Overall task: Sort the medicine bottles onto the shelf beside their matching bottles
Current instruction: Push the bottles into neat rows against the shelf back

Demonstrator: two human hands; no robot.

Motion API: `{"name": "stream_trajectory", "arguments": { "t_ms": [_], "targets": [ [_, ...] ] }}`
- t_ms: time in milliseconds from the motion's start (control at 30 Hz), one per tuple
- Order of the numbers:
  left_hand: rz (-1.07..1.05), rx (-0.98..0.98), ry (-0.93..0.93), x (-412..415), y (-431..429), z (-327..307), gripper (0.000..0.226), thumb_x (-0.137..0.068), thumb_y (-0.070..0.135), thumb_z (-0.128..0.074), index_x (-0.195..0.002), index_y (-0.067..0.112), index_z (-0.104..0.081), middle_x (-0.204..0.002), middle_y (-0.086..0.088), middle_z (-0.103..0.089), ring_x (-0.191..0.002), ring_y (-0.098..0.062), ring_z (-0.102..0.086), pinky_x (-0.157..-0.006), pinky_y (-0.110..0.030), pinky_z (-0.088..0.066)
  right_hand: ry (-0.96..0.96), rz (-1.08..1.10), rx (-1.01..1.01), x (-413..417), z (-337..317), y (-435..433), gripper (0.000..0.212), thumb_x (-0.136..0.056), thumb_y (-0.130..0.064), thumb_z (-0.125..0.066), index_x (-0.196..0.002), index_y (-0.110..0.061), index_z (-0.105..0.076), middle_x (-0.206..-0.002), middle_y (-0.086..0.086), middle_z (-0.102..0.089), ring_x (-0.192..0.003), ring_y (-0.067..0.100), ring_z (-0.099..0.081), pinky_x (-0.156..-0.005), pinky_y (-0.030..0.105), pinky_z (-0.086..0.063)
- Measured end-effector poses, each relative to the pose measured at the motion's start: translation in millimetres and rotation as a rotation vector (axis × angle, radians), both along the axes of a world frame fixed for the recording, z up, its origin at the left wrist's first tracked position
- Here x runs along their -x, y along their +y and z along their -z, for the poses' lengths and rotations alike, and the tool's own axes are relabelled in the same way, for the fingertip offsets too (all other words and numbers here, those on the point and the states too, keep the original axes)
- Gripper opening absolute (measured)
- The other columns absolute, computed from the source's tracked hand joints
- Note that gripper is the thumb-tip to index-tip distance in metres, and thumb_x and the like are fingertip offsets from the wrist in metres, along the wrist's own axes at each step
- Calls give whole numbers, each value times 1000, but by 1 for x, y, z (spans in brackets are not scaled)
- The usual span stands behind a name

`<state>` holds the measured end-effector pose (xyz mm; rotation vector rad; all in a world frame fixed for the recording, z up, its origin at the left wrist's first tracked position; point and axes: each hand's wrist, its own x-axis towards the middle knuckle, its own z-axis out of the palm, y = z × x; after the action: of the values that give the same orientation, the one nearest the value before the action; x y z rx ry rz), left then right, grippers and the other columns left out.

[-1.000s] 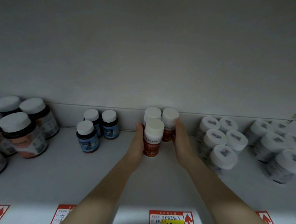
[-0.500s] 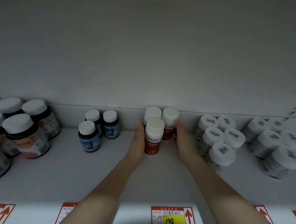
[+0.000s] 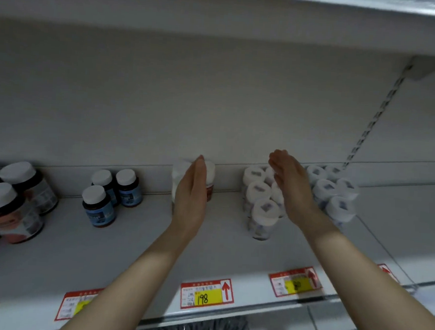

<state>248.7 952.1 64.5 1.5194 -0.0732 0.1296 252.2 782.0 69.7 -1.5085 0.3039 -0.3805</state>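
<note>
left hand (image 3: 191, 191) flat, fingers straight, no longer cupping | red-labelled white-capped plastic medicine bottles (image 3: 210, 189) grouped at the back of the white metal shelf (image 3: 129, 236), released | right hand (image 3: 289, 185) slack, has swung right over pale white-capped bottles (image 3: 262, 214) | hands apart, empty; placement looks done

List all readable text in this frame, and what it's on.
"198": handwritten on the yellow patch of the middle price tag, beside a red up arrow.
Right price tag: blurred, unreadable.
Left price tags: small print unreadable.
Bottle labels: too blurred to read.
</note>
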Motion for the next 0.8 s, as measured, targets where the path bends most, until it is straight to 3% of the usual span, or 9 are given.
{"name": "stream_trajectory", "arguments": {
  "t_ms": [133, 267, 367, 433, 467, 500, 567, 700, 800],
  "targets": [
    [1, 13, 56, 1, -37, 8, 45, -97, 25, -36, -132, -3, -42, -140, -19, -43, -131, -28, -40, -115, -41, -25, 23, 29, -4, 7, 5, -45, 39, -97, -32, -37, -129, -12, -47, -132, 2, -51, -121, 13, -47, -98, 29, -34],
    [4, -25, 183, -3, -66, 27, 49, -97, 37, -33, -138, 12, -38, -147, -1, -36, -135, -16, -33, -116, -30, -20, 57, 10, -35, -1, 25, -80, 46, -97, -38, -34, -134, -12, -42, -143, 3, -43, -131, 16, -40, -111, 34, -28],
    [-2, 43, 283, -7, -83, 42, 55, -97, 38, -30, -140, 3, -27, -151, -12, -23, -138, -24, -26, -116, -37, -19, 125, -16, -45, -10, 40, -87, 59, -94, -47, -35, -131, -2, -42, -143, 13, -43, -131, 29, -39, -114, 44, -25],
    [27, 78, 315, -11, -92, 51, 57, -99, 36, -23, -138, -5, -16, -150, -10, -18, -138, -24, -20, -115, -35, -18, 146, -21, -37, -17, 57, -91, 56, -85, -58, -40, -115, -15, -59, -122, 9, -59, -115, 26, -52, -105, 44, -35],
    [68, 106, 322, -12, -96, 53, 57, -99, 37, -18, -140, -2, -16, -148, 0, -21, -137, -16, -22, -110, -26, -22, 167, 4, -47, -24, 67, -94, 41, -80, -61, -44, -89, -26, -64, -99, 2, -64, -99, 19, -57, -94, 38, -40],
    [120, 128, 333, -13, -101, 54, 57, -99, 39, -13, -143, 4, -19, -141, 10, -26, -133, -10, -25, -101, -17, -24, 176, 26, -73, -29, 73, -96, 35, -80, -60, -47, -73, -28, -59, -83, -4, -60, -85, 13, -55, -85, 34, -41],
    [204, 151, 339, -15, -109, 58, 56, -97, 43, -7, -142, 14, -22, -137, 12, -30, -129, -8, -29, -89, -14, -27, 180, 0, -131, -37, 80, -97, 33, -86, -54, -47, -64, -30, -50, -71, -9, -50, -74, 9, -49, -75, 28, -40],
    [316, 233, 349, -25, -113, 73, 53, -95, 46, -4, -126, 25, -42, -136, 6, -42, -106, -8, -50, -73, -13, -49, 204, -162, -222, -39, 79, -89, 31, -93, -51, -36, -94, -27, -57, -93, -10, -59, -89, 9, -55, -90, 27, -41],
    [338, 222, 339, -29, -114, 80, 54, -94, 51, -5, -104, 32, -55, -125, -2, -55, -90, -4, -61, -75, -15, -52, 218, -229, -228, -41, 85, -87, 43, -92, -53, -34, -109, -25, -62, -120, -2, -63, -103, 12, -60, -103, 34, -41]
  ]
}}
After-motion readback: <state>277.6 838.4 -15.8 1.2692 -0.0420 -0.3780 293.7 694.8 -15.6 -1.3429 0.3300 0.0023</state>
